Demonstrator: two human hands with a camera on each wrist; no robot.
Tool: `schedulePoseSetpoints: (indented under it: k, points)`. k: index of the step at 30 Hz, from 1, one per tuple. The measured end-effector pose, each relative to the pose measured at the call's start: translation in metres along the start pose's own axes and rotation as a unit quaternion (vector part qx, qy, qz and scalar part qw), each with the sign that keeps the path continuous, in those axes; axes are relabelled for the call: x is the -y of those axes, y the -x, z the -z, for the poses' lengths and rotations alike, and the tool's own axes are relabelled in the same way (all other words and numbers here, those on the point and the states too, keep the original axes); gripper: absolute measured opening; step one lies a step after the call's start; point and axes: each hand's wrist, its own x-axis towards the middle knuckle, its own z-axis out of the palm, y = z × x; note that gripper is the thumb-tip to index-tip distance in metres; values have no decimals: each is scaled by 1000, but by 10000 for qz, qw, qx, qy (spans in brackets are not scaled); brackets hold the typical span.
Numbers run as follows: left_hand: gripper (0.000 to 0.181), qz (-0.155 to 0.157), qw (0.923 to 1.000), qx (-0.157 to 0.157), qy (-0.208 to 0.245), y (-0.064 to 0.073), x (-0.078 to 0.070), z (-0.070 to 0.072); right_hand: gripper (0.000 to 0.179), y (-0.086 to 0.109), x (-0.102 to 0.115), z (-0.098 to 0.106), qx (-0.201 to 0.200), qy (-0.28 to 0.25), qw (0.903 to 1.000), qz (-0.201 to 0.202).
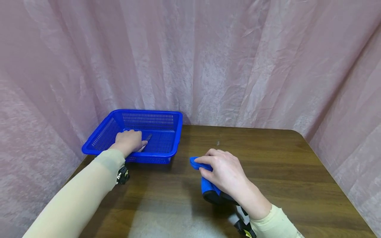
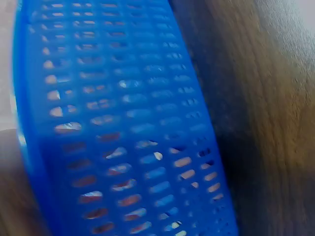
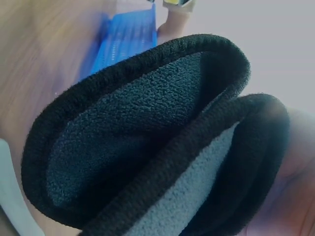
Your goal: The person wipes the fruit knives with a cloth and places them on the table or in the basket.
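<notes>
My left hand reaches over the near rim into a blue plastic basket, its fingers mostly hidden below. Beside its thumb lies a slim pale object with a dark, narrow end; I cannot tell whether the fingers grip it. Through the slots of the basket wall, the left wrist view gives glimpses of skin and shiny bits. Further right, my right hand holds a folded blue cloth with black edging between thumb and fingers. The cloth's fuzzy grey-blue inner side fills much of the right wrist view.
The basket stands at the back left of a brown wooden table, close to the pink curtain behind. More curtain hangs on both sides. A pale curved piece shows at the left of the right wrist view.
</notes>
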Motion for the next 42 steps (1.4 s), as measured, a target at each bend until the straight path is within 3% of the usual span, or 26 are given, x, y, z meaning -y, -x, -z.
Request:
schedulePoseSetpoints:
  k: [6, 12, 15, 21, 28, 35, 42]
  points:
    - [60, -148, 9968, -787, -8, 10, -16, 8, 30, 4, -6, 5, 83, 40, 9997, -209]
    - [62, -431, 9910, -1267, 91, 22, -41, 16, 30, 10, -12, 10, 103, 115, 9990, -412]
    - [61, -652, 9841, -1654, 55, 29, -53, 18, 30, 13, -17, 13, 54, 95, 9986, -518]
    - [58, -1163, 9617, -2473, -217, 42, -75, 16, 31, 20, -29, 20, 3, 70, 9977, -681]
    - [59, -1539, 9472, -2795, -335, 51, -96, 15, 31, 29, -41, 28, -20, 106, 9970, -769]
    - [61, -1846, 9400, -2837, -429, 60, -112, 12, 30, 38, -50, 35, -1, 98, 9959, -897]
    - [61, -2213, 9189, -3241, -398, 68, -128, 5, 31, 45, -57, 39, 28, 188, 9945, -1028]
